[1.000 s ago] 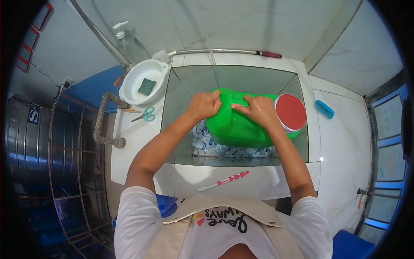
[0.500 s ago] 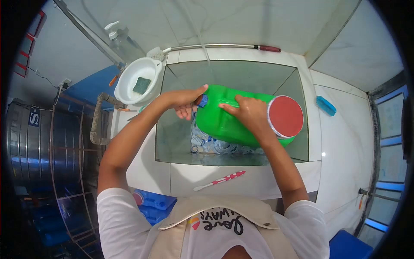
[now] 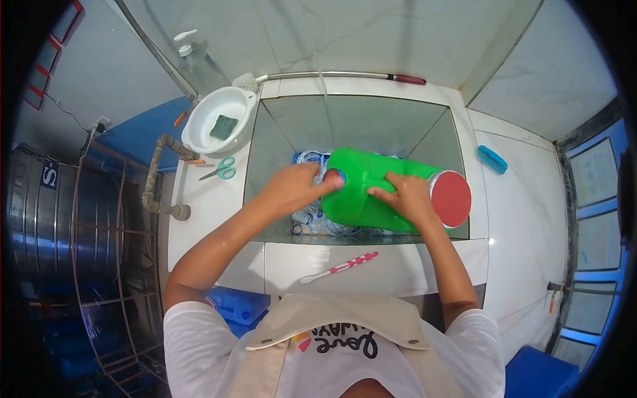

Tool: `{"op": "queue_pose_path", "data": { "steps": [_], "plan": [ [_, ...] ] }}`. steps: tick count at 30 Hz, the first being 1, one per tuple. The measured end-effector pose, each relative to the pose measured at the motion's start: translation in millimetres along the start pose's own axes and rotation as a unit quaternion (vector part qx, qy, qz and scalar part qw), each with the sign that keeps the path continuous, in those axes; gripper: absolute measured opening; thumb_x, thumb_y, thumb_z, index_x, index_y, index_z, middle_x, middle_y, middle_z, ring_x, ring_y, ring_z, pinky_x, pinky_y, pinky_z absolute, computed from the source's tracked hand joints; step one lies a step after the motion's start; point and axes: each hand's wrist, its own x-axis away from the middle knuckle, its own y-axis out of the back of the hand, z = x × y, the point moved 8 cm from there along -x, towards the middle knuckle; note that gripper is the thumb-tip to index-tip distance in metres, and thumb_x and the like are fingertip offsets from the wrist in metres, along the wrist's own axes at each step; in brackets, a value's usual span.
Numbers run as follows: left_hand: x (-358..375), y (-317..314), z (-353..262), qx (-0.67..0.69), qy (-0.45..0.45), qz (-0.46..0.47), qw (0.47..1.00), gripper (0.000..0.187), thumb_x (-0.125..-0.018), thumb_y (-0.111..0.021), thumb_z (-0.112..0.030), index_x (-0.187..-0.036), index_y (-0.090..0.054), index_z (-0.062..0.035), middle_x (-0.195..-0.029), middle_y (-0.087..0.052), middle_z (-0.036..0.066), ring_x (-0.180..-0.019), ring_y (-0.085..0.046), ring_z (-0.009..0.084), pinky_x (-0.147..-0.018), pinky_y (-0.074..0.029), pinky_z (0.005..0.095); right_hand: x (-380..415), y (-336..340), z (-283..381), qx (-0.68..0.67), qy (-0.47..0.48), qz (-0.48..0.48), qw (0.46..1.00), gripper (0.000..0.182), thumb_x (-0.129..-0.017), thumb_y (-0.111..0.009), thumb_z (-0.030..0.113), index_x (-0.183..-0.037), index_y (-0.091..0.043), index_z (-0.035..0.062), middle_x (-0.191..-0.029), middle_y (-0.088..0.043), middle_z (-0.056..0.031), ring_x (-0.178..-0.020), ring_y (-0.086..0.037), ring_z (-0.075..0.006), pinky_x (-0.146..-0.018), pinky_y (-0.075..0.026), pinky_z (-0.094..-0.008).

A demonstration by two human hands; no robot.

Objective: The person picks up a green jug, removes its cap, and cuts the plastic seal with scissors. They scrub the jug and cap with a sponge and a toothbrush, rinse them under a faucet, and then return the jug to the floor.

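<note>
Green plastic jug with moulded handle (image 3: 371, 213) lies on its side, over and partly within a grey, straight-walled sunken basin (image 3: 371, 113). Blue-rimmed round mouth (image 3: 343, 177) at its left end, flat red disc with white edge (image 3: 451, 199) at its right.

Right hand (image 3: 411, 197) comes over the top at the handle. Thumb and forefinger stand apart, forming a fork across the green plastic; remaining fingers hidden. Looks like a grip on the handle, probably to keep the body from rolling.

Left hand (image 3: 295, 186) is at the mouth, one digit against the blue rim, others bent toward it. Whether they pinch, press or cover, cannot tell. With the right hand on the body, the left seems free to work that end alone.

Beneath the jug: a jumble of blue and white plastic pieces (image 3: 342, 229). Cannot tell if the jug rests on them; the basin likely catches any drips.

Front ledge: pink-and-white toothbrush (image 3: 345, 263), lying near the person, presumably for easy reach. Left counter: teal-handled scissors (image 3: 227, 168) and white plastic bowl (image 3: 202, 119). Dark green sponge (image 3: 224, 127) sits inside the bowl, perhaps to contain its wetness.
</note>
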Motion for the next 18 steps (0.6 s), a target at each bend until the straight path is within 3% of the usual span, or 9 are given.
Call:
{"op": "queue_pose_path", "data": {
  "steps": [1, 4, 5, 7, 8, 10, 14, 16, 18],
  "plan": [
    [15.7, 25.1, -28.3, 0.000, -0.173, -0.216, 0.961, 0.045, -0.082, -0.059, -0.039, -0.101, -0.054, 0.0012, -0.075, -0.061, 0.016, -0.073, -0.060, 0.0348, -0.062, -0.047, 0.0394, 1.9, 1.9, -0.2, 0.001, 0.001, -0.001, 1.000, 0.052, -0.073, -0.063, 0.056, -0.065, -0.057, 0.0043, -0.051, -0.055, -0.0117, -0.052, -0.058, -0.0304, -0.048, -0.044, -0.0394],
    [10.5, -11.8, -40.1, 0.008, -0.265, -0.090, 0.960, 0.047, -0.082, -0.061, -0.036, -0.108, -0.051, 0.0023, -0.069, -0.059, 0.011, -0.072, -0.062, 0.0315, -0.064, -0.049, 0.0352, 9.9, 6.2, -2.1, -0.030, -0.015, 0.019, 0.999, 0.052, -0.073, -0.063, 0.055, -0.067, -0.058, 0.0039, -0.052, -0.055, -0.0121, -0.052, -0.058, -0.0309, -0.049, -0.044, -0.0393],
    [10.8, -7.4, -46.3, 0.007, -0.265, -0.094, 0.960, 0.047, -0.082, -0.061, -0.036, -0.108, -0.051, 0.0023, -0.069, -0.059, 0.011, -0.072, -0.062, 0.0315, -0.064, -0.049, 0.0352, 14.7, 2.5, -3.4, -0.022, -0.034, 0.087, 0.995, 0.048, -0.073, -0.066, 0.050, -0.076, -0.061, 0.0025, -0.058, -0.057, -0.0135, -0.058, -0.058, -0.0318, -0.053, -0.045, -0.0391],
    [1.1, -25.9, -29.4, 0.110, -0.068, 0.081, 0.988, 0.041, -0.084, -0.061, -0.029, -0.105, -0.050, 0.0044, -0.070, -0.059, 0.012, -0.070, -0.062, 0.0255, -0.062, -0.049, 0.0332, 23.9, 3.7, -5.2, -0.012, -0.054, 0.152, 0.987, 0.046, -0.073, -0.068, 0.045, -0.084, -0.063, 0.0011, -0.065, -0.060, -0.0149, -0.063, -0.059, -0.0328, -0.057, -0.045, -0.0390],
    [1.6, -26.6, -33.3, 0.112, -0.067, 0.079, 0.988, 0.041, -0.084, -0.061, -0.029, -0.105, -0.050, 0.0044, -0.070, -0.059, 0.012, -0.070, -0.062, 0.0255, -0.062, -0.049, 0.0332, 28.8, 4.7, -5.4, -0.044, -0.055, 0.177, 0.982, 0.048, -0.073, -0.068, 0.046, -0.087, -0.063, 0.0001, -0.070, -0.060, -0.0167, -0.070, -0.059, -0.0335, -0.061, -0.045, -0.0389],
    [13.6, -51.6, -4.6, 0.333, 0.210, 0.180, 0.901, 0.033, -0.084, -0.061, -0.023, -0.100, -0.051, 0.0043, -0.069, -0.058, 0.010, -0.063, -0.060, 0.0167, -0.056, -0.047, 0.0295, 30.8, 12.4, -9.9, -0.078, -0.049, 0.200, 0.975, 0.050, -0.072, -0.068, 0.046, -0.090, -0.062, -0.0008, -0.076, -0.061, -0.0185, -0.076, -0.059, -0.0343, -0.066, -0.046, -0.0389],
    [30.3, -49.9, -4.9, 0.312, 0.199, 0.152, 0.917, 0.029, -0.081, -0.064, -0.023, -0.085, -0.052, 0.0025, -0.065, -0.058, 0.009, -0.061, -0.060, 0.0147, -0.054, -0.047, 0.0270, 33.4, 17.8, -3.1, -0.031, -0.068, 0.345, 0.936, 0.050, -0.074, -0.067, 0.041, -0.101, -0.061, -0.0007, -0.093, -0.062, -0.0194, -0.087, -0.059, -0.0341, -0.077, -0.046, -0.0387],
    [23.9, -23.6, 7.6, 0.400, 0.095, -0.081, 0.908, 0.031, -0.081, -0.065, -0.024, -0.091, -0.050, 0.0011, -0.070, -0.057, 0.007, -0.059, -0.056, 0.0132, -0.054, -0.046, 0.0251, 33.2, 20.6, -10.4, 0.048, -0.114, 0.403, 0.907, 0.042, -0.078, -0.063, 0.031, -0.107, -0.060, 0.0003, -0.100, -0.062, -0.0184, -0.092, -0.058, -0.0334, -0.080, -0.046, -0.0389],
    [35.9, -5.1, 40.6, 0.436, 0.148, -0.124, 0.879, 0.031, -0.082, -0.065, -0.023, -0.095, -0.048, -0.0005, -0.074, -0.056, 0.006, -0.062, -0.055, 0.0122, -0.056, -0.045, 0.0249, 11.2, 22.4, 5.3, 0.085, -0.077, 0.380, 0.918, 0.032, -0.080, -0.057, 0.021, -0.104, -0.060, 0.0010, -0.100, -0.062, -0.0173, -0.093, -0.057, -0.0337, -0.082, -0.046, -0.0401]
  ]
}}
